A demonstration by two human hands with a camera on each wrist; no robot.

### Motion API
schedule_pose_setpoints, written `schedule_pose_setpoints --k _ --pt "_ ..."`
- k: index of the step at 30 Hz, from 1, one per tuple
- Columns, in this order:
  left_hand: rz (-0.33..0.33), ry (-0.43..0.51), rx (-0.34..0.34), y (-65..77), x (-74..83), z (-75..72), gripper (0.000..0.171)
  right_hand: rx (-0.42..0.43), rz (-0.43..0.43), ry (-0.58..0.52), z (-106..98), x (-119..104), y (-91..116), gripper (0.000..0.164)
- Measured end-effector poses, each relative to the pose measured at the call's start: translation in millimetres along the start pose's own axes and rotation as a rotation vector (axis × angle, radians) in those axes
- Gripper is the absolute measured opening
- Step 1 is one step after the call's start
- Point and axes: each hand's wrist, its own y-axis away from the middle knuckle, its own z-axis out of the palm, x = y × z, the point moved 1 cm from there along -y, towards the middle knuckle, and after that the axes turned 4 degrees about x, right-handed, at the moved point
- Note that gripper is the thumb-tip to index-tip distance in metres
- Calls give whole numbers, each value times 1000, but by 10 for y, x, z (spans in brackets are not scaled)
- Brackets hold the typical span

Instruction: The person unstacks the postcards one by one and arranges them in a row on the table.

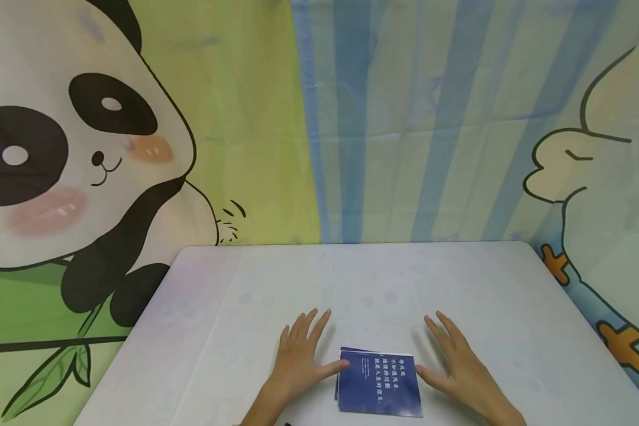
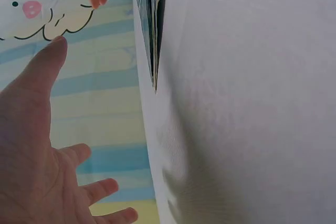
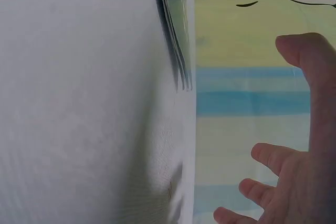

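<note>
A small stack of dark blue cards (image 1: 379, 384) with white printed writing lies flat near the front of the white table. The lower one sticks out slightly at the upper left. Edge-on, the thin layers of the cards (image 2: 153, 30) show in the left wrist view, and the cards (image 3: 176, 30) appear likewise in the right one. My left hand (image 1: 297, 362) hovers left of the stack, fingers spread, its thumb overlapping the cards' left edge in the head view. On the other side, my right hand (image 1: 465, 373) has its fingers extended and its thumb close to the right edge. Neither hand holds anything.
The white tabletop (image 1: 277, 278) stretches back to a printed cloth backdrop (image 1: 394, 118) with stripes, a panda and a white cartoon animal. A small dark object (image 1: 287, 423) just shows at the bottom edge by the left wrist.
</note>
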Motion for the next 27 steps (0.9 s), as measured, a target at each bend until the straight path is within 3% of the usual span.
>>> schedule_pose_setpoints --k 3,8,16,22,27 --pt "-9 12 -22 10 -1 2 98 -40 21 -52 6 -16 13 93" --pt "-3 52 -119 56 -12 28 90 -160 58 -163 16 -48 29 89" --pt "79 108 -217 180 -20 61 81 -266 11 -163 49 -15 105 90" --pt "154 90 -219 225 -15 69 83 -323 21 -195 79 -3 130 92" --pt "204 49 -182 258 -27 93 91 -309 -14 -185 121 21 162 93"
